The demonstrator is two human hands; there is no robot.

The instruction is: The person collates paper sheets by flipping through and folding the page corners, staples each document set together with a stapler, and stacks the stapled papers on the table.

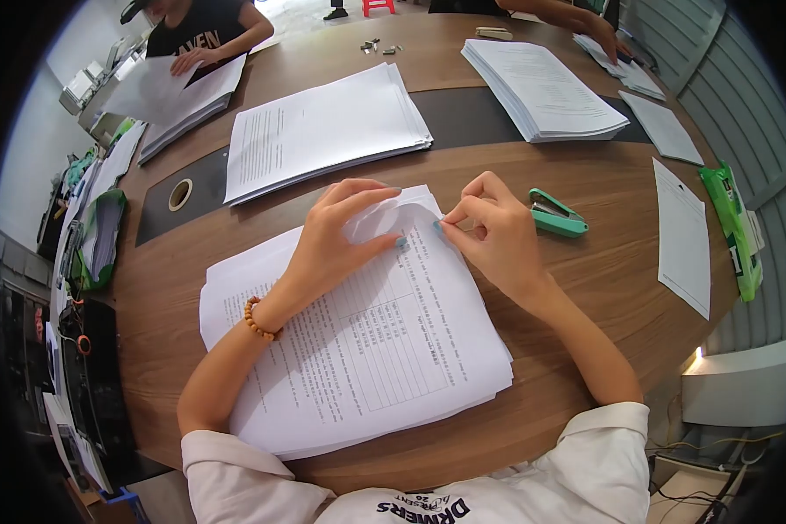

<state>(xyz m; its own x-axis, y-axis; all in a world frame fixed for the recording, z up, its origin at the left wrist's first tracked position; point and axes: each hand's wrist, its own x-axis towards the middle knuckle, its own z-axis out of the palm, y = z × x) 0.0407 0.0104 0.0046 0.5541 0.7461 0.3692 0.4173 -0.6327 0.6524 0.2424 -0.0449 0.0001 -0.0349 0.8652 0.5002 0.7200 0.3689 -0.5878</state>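
Observation:
A stack of printed paper sheets (367, 349) lies slightly askew in front of me, with a ruled table on the top page. Near its far edge, my left hand (336, 231) rests over the page, thumb and fingers spread apart. The top sheet bows up a little between them. My right hand (498, 231) is closed in a pinch at the far right corner of the paper, thumb and index finger together on its edge. Just beyond this hand, a green stapler (559, 214) lies on the table.
On the wooden table (576, 323) lie a large paper stack (323, 127), another stack (541, 92), a tape roll (180, 195), loose sheets (683, 240) and a green packet (732, 231). Small metal pieces (381, 45) lie farther back. Another person's hand (194, 61) handles papers at far left; another person's arm reaches in at far right.

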